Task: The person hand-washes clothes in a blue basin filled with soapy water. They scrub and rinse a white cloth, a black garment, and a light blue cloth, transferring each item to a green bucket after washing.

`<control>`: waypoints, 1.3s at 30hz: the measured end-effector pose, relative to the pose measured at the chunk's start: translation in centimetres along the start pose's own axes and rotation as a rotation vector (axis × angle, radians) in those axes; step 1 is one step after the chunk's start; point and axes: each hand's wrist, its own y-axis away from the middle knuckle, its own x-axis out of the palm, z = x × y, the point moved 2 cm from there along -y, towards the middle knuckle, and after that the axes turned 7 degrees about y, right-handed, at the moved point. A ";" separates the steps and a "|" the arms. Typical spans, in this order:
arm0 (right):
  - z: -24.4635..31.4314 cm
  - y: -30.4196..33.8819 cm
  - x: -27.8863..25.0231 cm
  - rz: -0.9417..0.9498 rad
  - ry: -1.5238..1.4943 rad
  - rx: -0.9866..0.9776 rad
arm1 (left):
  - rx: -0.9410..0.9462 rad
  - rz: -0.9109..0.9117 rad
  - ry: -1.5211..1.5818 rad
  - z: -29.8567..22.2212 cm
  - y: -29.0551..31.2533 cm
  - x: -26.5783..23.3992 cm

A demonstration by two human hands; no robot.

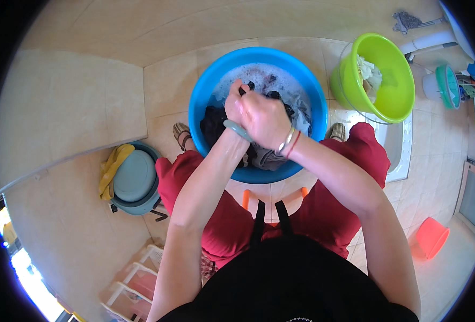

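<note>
Over a large round blue basin (196, 102), my two hands are pressed together, fingers closed. A small part of black cloth (242, 91) shows between the fingers of my left hand (233, 102), which has a pale green bangle at its wrist. My right hand (268, 119) is clenched against it, on the same cloth as far as I can see; most of the cloth is hidden by the hands. Foamy water (256, 71) fills the basin. Dark clothes (212, 122) lie at its left side, with grey and pale blue clothes (300, 110) to the right and below the hands.
A lime green bucket (350, 75) with pale cloth inside stands at the right, by a white floor basin (401, 153). Left are stacked grey-blue basins (135, 174) with a yellow cloth (111, 169). A white rack (127, 290) and coral bucket (432, 238) stand nearer.
</note>
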 end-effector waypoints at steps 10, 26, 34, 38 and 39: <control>-4.4 -0.8 1.0 0.094 0.225 0.290 | 0.026 -0.279 -0.147 1.5 1.1 0.6; -6.3 0.2 1.9 0.070 0.276 0.354 | 0.071 -0.341 -0.177 1.2 2.0 2.2; -1.0 -0.2 0.7 0.005 0.006 0.132 | -0.007 0.146 -0.011 -0.1 -0.4 -0.5; -9.7 0.7 1.7 0.140 0.244 0.425 | 0.013 -0.376 -0.210 2.6 2.4 2.8; -10.1 0.8 1.8 0.173 0.199 0.489 | 0.017 -0.367 -0.214 2.5 2.6 2.5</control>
